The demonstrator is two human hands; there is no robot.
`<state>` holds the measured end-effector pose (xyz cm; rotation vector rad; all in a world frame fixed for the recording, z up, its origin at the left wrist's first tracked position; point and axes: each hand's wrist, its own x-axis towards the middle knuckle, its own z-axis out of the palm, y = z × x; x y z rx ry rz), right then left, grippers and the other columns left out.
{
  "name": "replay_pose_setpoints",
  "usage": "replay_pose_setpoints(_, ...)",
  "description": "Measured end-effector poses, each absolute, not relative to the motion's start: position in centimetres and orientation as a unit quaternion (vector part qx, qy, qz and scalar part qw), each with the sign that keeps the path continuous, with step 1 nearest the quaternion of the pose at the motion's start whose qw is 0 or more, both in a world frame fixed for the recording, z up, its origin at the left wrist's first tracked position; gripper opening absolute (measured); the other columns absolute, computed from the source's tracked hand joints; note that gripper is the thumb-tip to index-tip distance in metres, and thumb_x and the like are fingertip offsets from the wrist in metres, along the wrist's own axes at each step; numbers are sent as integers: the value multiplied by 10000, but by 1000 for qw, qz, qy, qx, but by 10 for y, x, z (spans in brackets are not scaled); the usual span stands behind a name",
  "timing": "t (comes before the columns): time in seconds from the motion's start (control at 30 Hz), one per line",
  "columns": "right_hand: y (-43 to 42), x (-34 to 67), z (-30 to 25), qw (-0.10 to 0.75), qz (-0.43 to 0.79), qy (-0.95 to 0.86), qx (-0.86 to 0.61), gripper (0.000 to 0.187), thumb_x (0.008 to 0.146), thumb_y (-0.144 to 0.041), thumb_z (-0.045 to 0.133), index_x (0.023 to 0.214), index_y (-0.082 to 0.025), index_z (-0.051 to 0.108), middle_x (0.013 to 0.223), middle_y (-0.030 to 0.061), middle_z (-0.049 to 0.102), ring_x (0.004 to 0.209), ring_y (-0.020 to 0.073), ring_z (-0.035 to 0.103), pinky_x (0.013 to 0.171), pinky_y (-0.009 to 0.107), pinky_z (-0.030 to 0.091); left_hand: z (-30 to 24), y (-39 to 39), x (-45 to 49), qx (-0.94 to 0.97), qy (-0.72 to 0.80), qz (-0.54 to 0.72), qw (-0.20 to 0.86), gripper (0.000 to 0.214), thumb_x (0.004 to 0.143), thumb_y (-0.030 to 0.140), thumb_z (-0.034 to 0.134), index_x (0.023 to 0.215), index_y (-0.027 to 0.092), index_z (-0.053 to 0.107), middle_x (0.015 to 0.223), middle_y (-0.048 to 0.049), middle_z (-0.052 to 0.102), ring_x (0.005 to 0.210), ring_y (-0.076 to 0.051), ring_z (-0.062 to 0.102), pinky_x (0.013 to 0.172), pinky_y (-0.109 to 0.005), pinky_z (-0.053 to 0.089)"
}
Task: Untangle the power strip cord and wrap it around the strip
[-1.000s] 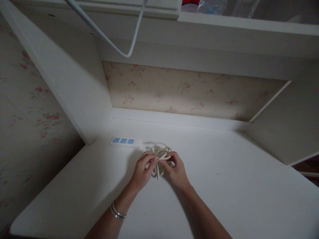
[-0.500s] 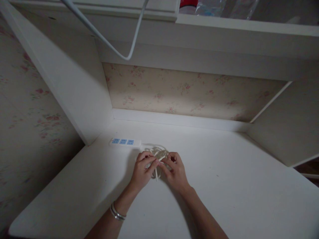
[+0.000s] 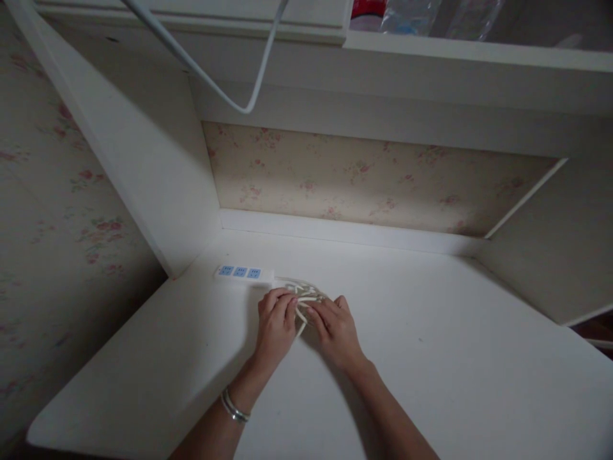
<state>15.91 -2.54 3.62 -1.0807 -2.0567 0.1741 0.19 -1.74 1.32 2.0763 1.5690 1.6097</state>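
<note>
At my eleven o'clock lay the power strip (image 3: 244,274), its cord (image 3: 307,298) reaching to twelve. There my left hand (image 3: 276,322), fingers curled, and right hand (image 3: 338,329), fingers pinching, gripped its loops, seemingly to keep them gathered.

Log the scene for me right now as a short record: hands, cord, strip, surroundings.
Left hand: fingers closed on the cord
Right hand: fingers closed on the cord, opposite side
Cord: whitish, loosely looped, leading to the power strip's right end
Power strip: on the desk, three blue socket panels, not held
Left wrist: silvery bangles
Back: floral wallpaper
</note>
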Motion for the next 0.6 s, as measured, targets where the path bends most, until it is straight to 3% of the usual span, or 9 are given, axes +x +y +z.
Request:
replay_pose_setpoints(0.17, -25, 163, 32, 421, 89, -775, -463, 220, 963, -285, 431, 942, -226, 641, 828, 42, 661, 762, 193, 508, 732, 352, 335, 13, -12, -3, 644, 528, 550, 64, 199, 929, 254, 460, 898, 193, 647, 953, -60, 567, 928, -190, 569, 880, -345, 467)
replay_pose_setpoints(0.47, -20, 164, 19, 487, 203, -713, -461, 194, 940, -351, 487, 954, -278, 666, 891, 32, 652, 927, 221, 481, 822, 376, 379, 8, 0, -9, 582, 599, 537, 119, 274, 931, 292, 420, 738, 189, 585, 817, -47, 572, 840, -200, 563, 803, -349, 457)
replay_pose_setpoints(0.6, -18, 162, 14, 488, 208, -706, -469, 193, 937, -359, 493, 948, -270, 664, 890, 28, 651, 931, 213, 493, 825, 368, 388, -2, 5, -10, 553, 629, 520, 169, 311, 932, 333, 389, 764, 170, 594, 796, -57, 597, 812, -205, 565, 747, -336, 445)
